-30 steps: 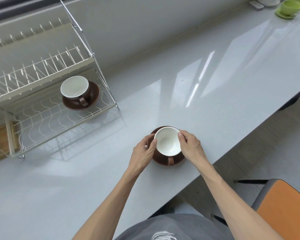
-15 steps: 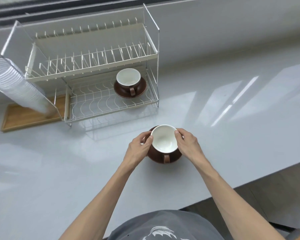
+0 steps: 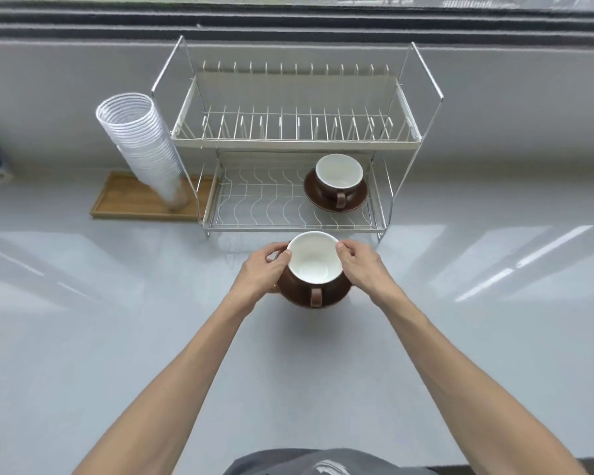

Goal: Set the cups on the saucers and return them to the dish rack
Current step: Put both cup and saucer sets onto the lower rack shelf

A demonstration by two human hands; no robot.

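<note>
A brown cup with a white inside (image 3: 314,265) sits on a brown saucer (image 3: 336,298), its handle pointing toward me. My left hand (image 3: 261,274) grips the saucer's left side and my right hand (image 3: 360,267) grips its right side, thumbs by the cup's rim. The pair is just in front of the wire dish rack (image 3: 288,145). A second brown cup (image 3: 340,176) stands on its saucer (image 3: 357,200) at the right of the rack's lower shelf.
The rack's lower shelf has free wire floor (image 3: 261,200) left of the stowed cup; its upper tier holds nothing. A leaning stack of clear plastic cups (image 3: 141,145) stands on a wooden tray (image 3: 134,200) left of the rack. A wall rises behind.
Both hands have carried the cup and saucer forward, close to the rack's front edge. My head has turned, so the rack now sits centred ahead.
</note>
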